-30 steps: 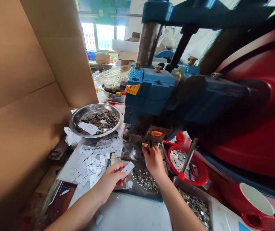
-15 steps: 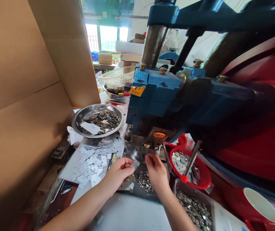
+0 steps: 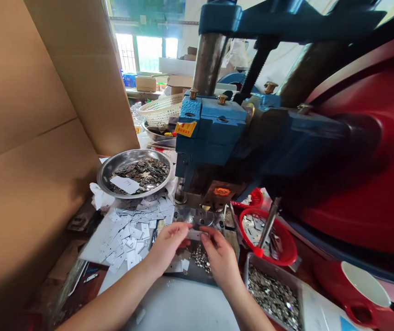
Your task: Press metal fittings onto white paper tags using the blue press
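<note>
Both hands hold one small flat metal plate [image 3: 194, 235] between them, in front of the die of a blue press [image 3: 214, 131]. My left hand [image 3: 170, 243] pinches its left end between thumb and fingers. At the right end, my right hand [image 3: 220, 255] grips it the same way. Below the plate, a heap of tiny shiny metal parts [image 3: 201, 258] lies on the press bed. Many flat white-grey plates [image 3: 131, 234] are spread on a sheet to the left of my left hand.
A steel bowl [image 3: 102, 179] of dark metal pieces stands at the left beside a tall cardboard wall [image 3: 28, 115]. On the right are a red basket [image 3: 291, 250] of plates, a clear bin [image 3: 300, 294] of small parts and a red mug [image 3: 341, 294]. A large red wheel [image 3: 372, 184] rises behind them.
My right hand has come down from beside the die and now grips the plate's right end. The plate, held by the left hand alone before, has turned level. The view has shifted slightly.
</note>
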The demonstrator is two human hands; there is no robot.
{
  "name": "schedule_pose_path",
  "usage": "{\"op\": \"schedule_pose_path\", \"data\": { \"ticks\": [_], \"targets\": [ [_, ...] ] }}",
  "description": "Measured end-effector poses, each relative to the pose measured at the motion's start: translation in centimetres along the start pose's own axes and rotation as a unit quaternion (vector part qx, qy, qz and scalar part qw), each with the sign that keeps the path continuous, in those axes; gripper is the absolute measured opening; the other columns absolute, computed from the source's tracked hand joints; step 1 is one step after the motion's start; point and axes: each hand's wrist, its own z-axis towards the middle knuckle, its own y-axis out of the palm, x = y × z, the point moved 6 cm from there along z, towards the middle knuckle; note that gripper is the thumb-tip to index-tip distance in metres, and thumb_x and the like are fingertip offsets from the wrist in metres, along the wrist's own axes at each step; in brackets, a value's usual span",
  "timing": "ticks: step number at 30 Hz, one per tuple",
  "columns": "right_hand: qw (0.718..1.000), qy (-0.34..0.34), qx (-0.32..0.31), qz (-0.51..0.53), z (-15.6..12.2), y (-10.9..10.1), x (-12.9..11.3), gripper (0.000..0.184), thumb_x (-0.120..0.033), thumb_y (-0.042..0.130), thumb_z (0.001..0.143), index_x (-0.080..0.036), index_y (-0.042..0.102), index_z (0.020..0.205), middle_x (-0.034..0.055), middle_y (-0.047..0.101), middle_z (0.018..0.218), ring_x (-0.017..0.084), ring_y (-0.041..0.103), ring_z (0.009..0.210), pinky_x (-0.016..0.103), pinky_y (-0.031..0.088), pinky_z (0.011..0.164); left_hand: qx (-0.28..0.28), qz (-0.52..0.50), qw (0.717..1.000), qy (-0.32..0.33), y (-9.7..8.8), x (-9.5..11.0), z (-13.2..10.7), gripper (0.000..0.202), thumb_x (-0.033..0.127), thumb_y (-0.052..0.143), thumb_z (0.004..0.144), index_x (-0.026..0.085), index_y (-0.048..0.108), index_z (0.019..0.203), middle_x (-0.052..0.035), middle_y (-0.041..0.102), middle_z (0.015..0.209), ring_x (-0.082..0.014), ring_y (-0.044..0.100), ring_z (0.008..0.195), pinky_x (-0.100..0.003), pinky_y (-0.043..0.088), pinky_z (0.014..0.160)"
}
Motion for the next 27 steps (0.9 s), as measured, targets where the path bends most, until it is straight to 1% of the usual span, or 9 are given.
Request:
{"op": "schedule_pose_path", "data": {
  "ticks": [2, 4, 7, 9, 11, 15, 18, 21, 27],
  "targets": [
    [0.996, -0.048, 0.022, -0.077, 0.6, -0.4, 0.0, 0.024, -0.038, 0.052, 0.083, -0.022, 0.067, 0.092, 0.0064, 0.066, 0.092, 0.023, 0.059, 0.088, 0.036, 0.045, 0.081, 0.013, 0.137, 0.986, 0.09, 0.3, 1.4, 0.7, 0.021, 0.03, 0.06, 0.078, 0.02, 0.068, 0.095, -0.0026, 0.068, 0.084, -0.0187, 0.061, 0.076, -0.03, 0.046, 0.071],
    [0.986, -0.095, 0.048, -0.127, 1.5, -0.8, -0.1, 0.023, -0.036, 0.05, 0.084, -0.022, 0.067, 0.089, 0.0058, 0.065, 0.09, 0.023, 0.058, 0.088, 0.037, 0.045, 0.082, 0.032, 0.24, 0.955, 0.17, 0.9, 2.8, 1.7, 0.014, 0.023, 0.059, 0.079, 0.022, 0.069, 0.089, -0.0012, 0.067, 0.084, -0.0184, 0.06, 0.078, -0.03, 0.046, 0.073],
    [0.976, -0.137, 0.083, -0.151, 3.5, -1.2, 0.1, 0.024, -0.037, 0.049, 0.085, -0.022, 0.067, 0.087, 0.0067, 0.061, 0.09, 0.023, 0.057, 0.089, 0.037, 0.045, 0.081, 0.057, 0.304, 0.923, 0.23, 1.8, 3.8, 4.0, 0.012, 0.02, 0.058, 0.08, 0.021, 0.069, 0.085, -0.002, 0.064, 0.085, -0.0189, 0.059, 0.082, -0.032, 0.046, 0.077],
    [0.974, -0.14, 0.089, -0.153, 5.0, -1.4, 0.6, 0.024, -0.038, 0.05, 0.082, -0.02, 0.066, 0.085, 0.0079, 0.06, 0.092, 0.023, 0.057, 0.089, 0.038, 0.046, 0.081, 0.074, 0.309, 0.919, 0.235, 1.9, 3.8, 5.6, 0.011, 0.017, 0.061, 0.077, 0.019, 0.07, 0.084, -0.0044, 0.063, 0.091, -0.0204, 0.058, 0.089, -0.034, 0.045, 0.085],
    [0.976, -0.127, 0.087, -0.153, 6.3, -1.4, 1.3, 0.024, -0.038, 0.052, 0.079, -0.019, 0.066, 0.083, 0.0091, 0.059, 0.092, 0.024, 0.056, 0.088, 0.039, 0.046, 0.08, 0.079, 0.303, 0.922, 0.228, 1.9, 3.4, 7.0, 0.015, 0.014, 0.062, 0.074, 0.018, 0.07, 0.087, -0.0065, 0.062, 0.097, -0.0219, 0.057, 0.096, -0.036, 0.043, 0.091],
    [0.98, -0.109, 0.084, -0.145, 7.4, -1.4, 2.4, 0.027, -0.038, 0.052, 0.075, -0.017, 0.064, 0.086, 0.0107, 0.059, 0.094, 0.025, 0.057, 0.089, 0.039, 0.047, 0.079, 0.036, 0.29, 0.933, 0.209, 2.2, 2.3, 8.5, 0.027, 0.011, 0.058, 0.075, 0.019, 0.068, 0.098, -0.0055, 0.066, 0.102, -0.0219, 0.059, 0.1, -0.035, 0.044, 0.094],
    [0.982, -0.108, 0.072, -0.138, 7.4, -1.1, 2.6, 0.028, -0.036, 0.051, 0.074, -0.018, 0.065, 0.09, 0.0098, 0.059, 0.096, 0.025, 0.056, 0.093, 0.037, 0.047, 0.081, 0.007, 0.28, 0.94, 0.194, 2.2, 1.8, 8.9, 0.033, 0.01, 0.054, 0.076, 0.02, 0.066, 0.105, -0.0048, 0.067, 0.106, -0.0215, 0.06, 0.101, -0.035, 0.045, 0.093],
    [0.983, -0.11, 0.064, -0.135, 7.5, -0.9, 2.5, 0.027, -0.034, 0.051, 0.073, -0.019, 0.065, 0.092, 0.0086, 0.06, 0.097, 0.024, 0.056, 0.095, 0.037, 0.045, 0.083, -0.011, 0.277, 0.942, 0.189, 2.3, 1.9, 9.0, 0.039, 0.007, 0.05, 0.075, 0.019, 0.065, 0.109, -0.0044, 0.067, 0.109, -0.0209, 0.06, 0.102, -0.035, 0.045, 0.094],
    [0.983, -0.107, 0.075, -0.125, 7.6, -0.8, 2.2, 0.027, -0.035, 0.048, 0.073, -0.018, 0.064, 0.088, 0.0082, 0.06, 0.092, 0.024, 0.057, 0.089, 0.038, 0.046, 0.081, -0.022, 0.301, 0.932, 0.199, 3.1, 2.7, 9.0, 0.034, 0.009, 0.052, 0.075, 0.019, 0.067, 0.104, -0.0045, 0.068, 0.105, -0.0218, 0.061, 0.1, -0.034, 0.045, 0.094]
  ]
}}
